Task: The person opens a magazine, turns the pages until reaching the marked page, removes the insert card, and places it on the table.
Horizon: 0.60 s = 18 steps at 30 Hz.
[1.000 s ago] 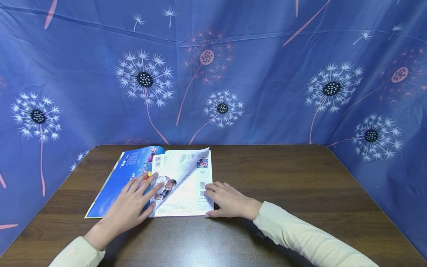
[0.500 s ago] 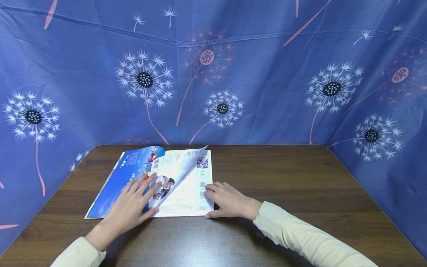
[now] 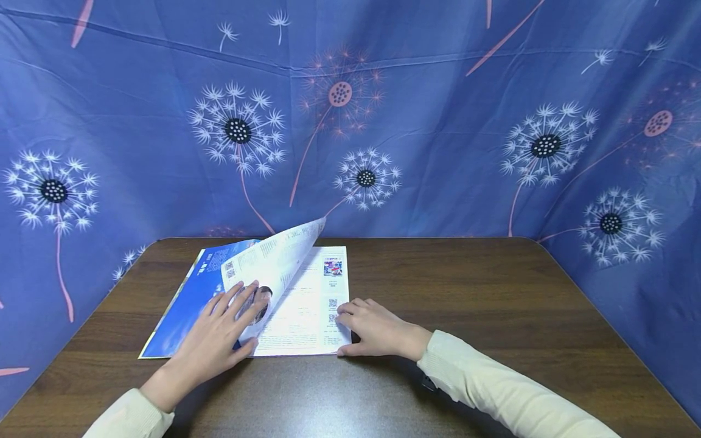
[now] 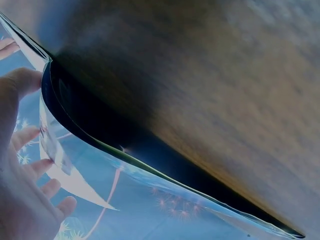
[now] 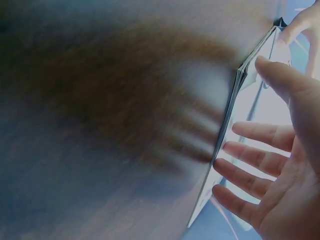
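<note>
An open magazine (image 3: 296, 328) lies on the brown table, a blue page (image 3: 188, 316) on its left side and a white printed page on its right. One white leaf (image 3: 285, 249) stands lifted and curled diagonally, its far corner up in the air. My left hand (image 3: 216, 331) spreads its fingers over the leaf's near left part and the fold, and the left wrist view shows the thumb at the spine. At the right edge of the magazine my right hand (image 3: 378, 328) rests with fingertips on the margin; in the right wrist view its fingers (image 5: 250, 155) reach along the page edge.
The wooden table (image 3: 465, 292) stretches to the right and in front of the magazine. Behind it hangs a blue cloth (image 3: 438, 121) with a dandelion print, which also closes off both sides.
The leaf's far corner has risen and swung left, and more of the page beneath shows. The left hand's thumb has shifted slightly; the right hand stays in place.
</note>
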Tool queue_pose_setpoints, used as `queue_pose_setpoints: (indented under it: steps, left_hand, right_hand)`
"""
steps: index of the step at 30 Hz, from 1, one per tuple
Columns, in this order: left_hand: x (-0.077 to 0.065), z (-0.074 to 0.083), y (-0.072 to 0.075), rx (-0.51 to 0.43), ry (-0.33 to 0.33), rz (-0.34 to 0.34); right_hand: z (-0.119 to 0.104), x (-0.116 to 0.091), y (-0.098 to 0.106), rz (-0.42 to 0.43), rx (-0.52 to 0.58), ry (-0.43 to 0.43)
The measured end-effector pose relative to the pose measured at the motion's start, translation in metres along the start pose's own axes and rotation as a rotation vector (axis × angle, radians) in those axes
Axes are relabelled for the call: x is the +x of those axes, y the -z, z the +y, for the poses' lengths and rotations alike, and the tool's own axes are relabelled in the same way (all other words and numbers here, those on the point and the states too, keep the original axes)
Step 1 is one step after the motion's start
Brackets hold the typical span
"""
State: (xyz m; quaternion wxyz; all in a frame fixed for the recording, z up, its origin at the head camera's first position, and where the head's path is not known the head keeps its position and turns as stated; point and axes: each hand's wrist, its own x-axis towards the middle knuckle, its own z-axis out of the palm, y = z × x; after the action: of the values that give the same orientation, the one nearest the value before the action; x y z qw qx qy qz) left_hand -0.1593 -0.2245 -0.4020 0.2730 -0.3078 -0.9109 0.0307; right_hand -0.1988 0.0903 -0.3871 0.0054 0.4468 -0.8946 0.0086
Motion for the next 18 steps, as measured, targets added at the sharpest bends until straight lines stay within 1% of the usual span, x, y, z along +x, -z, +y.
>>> queue_pose_setpoints:
  steps: [4,7,10,14,18]
  left_hand:
    - [-0.0005,-0.0011,-0.0014,-0.024,-0.017,0.025]
    - [-0.0012,-0.0016,-0.0021,-0.038,-0.028,0.03]
    - [-0.002,-0.0018,-0.002,-0.04,-0.02,0.007]
    - [-0.0038,-0.0008,-0.001,-0.042,0.005,-0.041]
    - [-0.005,0.0005,0.0003,-0.034,0.017,-0.068]
  right_hand:
    - [0.0002,0.0004,0.0004,0.014,0.006,0.009]
    - [0.0007,0.0006,0.0001,0.026,0.009,0.017]
    - [0.0015,0.0012,-0.0004,0.03,0.005,0.019]
    - [0.0032,0.0022,-0.0012,0.025,0.006,0.017]
    - [0.0052,0.003,-0.0029,0.033,0.006,0.026]
